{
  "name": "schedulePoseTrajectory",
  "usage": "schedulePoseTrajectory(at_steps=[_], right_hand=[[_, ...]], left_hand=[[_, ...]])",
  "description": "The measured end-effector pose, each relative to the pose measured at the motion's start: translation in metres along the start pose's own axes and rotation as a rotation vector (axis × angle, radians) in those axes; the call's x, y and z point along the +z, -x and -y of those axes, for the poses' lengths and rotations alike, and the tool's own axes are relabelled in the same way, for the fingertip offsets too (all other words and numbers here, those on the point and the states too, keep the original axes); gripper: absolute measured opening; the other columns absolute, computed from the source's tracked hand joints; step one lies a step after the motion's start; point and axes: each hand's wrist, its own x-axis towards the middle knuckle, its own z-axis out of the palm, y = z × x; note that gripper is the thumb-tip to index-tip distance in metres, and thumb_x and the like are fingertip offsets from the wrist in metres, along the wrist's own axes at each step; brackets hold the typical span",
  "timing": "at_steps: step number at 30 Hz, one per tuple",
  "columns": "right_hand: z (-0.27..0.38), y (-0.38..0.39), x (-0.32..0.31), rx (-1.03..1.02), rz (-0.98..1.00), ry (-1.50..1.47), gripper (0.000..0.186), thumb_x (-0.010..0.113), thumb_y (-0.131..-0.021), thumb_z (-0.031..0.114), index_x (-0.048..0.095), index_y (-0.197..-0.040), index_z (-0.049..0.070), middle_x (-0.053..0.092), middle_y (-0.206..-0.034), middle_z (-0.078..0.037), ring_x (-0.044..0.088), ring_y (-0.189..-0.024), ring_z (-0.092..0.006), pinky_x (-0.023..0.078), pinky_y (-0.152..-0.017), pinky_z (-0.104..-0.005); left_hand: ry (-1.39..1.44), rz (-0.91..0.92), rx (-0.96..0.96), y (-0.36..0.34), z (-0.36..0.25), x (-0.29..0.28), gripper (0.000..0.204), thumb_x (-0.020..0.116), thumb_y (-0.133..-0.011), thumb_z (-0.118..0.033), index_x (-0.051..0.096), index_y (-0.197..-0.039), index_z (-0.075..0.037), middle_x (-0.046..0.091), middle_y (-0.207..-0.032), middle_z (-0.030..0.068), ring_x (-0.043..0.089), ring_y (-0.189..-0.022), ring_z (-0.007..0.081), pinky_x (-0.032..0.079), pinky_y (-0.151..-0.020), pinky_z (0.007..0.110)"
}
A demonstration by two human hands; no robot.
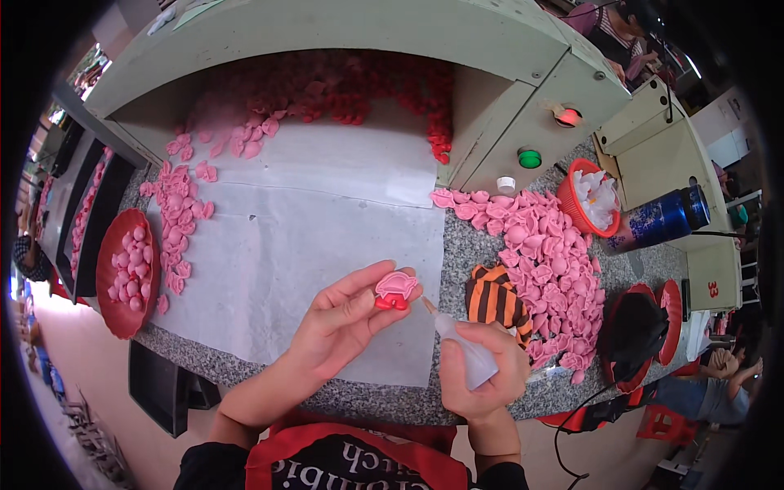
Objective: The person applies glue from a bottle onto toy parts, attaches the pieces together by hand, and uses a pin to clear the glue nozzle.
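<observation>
My left hand pinches a small moulded pink and red piece between thumb and fingers, above a white sheet. Beside it, my right hand is wrapped round a translucent white squeeze bottle. The bottle's thin nozzle points up and left at the piece, close to it; whether they touch, I cannot tell. Right of the nozzle lies an orange and black striped cloth. A big heap of pink shell-like pieces covers the table past the cloth.
A pale green machine housing arches over pink and red pieces, with a green button on its side. At left stands a red dish of pink balls. A red basket and a blue flask are at right.
</observation>
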Motion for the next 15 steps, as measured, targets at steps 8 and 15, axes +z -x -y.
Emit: schedulePoseTrajectory(at_steps=[8, 15], right_hand=[[0.0005, -0.0027, 0.002, -0.067, 0.011, -0.02, 0.022, 0.063, -0.065, 0.0, 0.055, -0.085, -0.003, 0.061, -0.07, -0.014, 0.057, -0.054, -0.019, 0.044, -0.049, -0.0254], [0.0026, -0.0049, 0.0021, -0.097, 0.028, -0.031, 0.023, 0.063, -0.062, -0.001, 0.055, -0.083, -0.003, 0.058, -0.066, -0.011, 0.053, -0.048, -0.0185, 0.04, -0.045, -0.0256]], left_hand=[[-0.051, 0.03, 0.042, -0.0006, 0.0016, -0.0007, 0.038, 0.052, -0.085, -0.008, 0.045, -0.122, -0.003, 0.041, -0.127, 0.0199, 0.041, -0.117, 0.0336, 0.039, -0.096, 0.038], [-0.025, 0.006, 0.025, -0.0015, 0.0006, -0.0014, 0.039, 0.052, -0.085, -0.008, 0.044, -0.122, -0.003, 0.04, -0.127, 0.0209, 0.041, -0.118, 0.0342, 0.04, -0.096, 0.039]])
